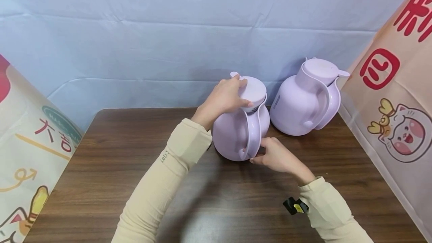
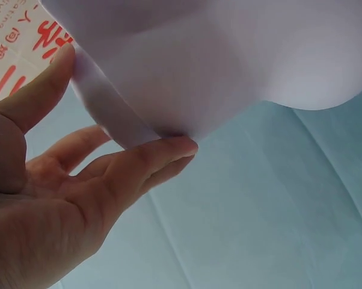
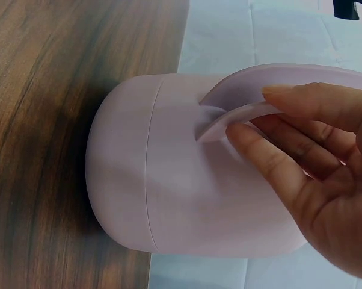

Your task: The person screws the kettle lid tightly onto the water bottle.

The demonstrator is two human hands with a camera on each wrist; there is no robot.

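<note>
A lilac vacuum jug [image 1: 231, 134] stands upright on the wooden table, its handle facing the person. Over its top, my left hand [image 1: 224, 96] grips the round lid [image 1: 254, 88] with spread, bent fingers. In the left wrist view the thumb and fingers of the left hand [image 2: 79, 186] lie on opposite sides of the lid's rim. Low on the jug, my right hand [image 1: 275, 155] holds the handle [image 1: 254, 138]. The right wrist view shows the right hand [image 3: 325, 162] pinching the handle's lower end between thumb and finger.
A second lilac jug [image 1: 291, 104], lid on, stands at the back right, close beside the first. Printed hangings flank the brown table [image 1: 135, 160] at left and right. A pale blue cloth [image 1: 152, 48] hangs behind. A black strap [image 1: 295, 206] is at the right cuff.
</note>
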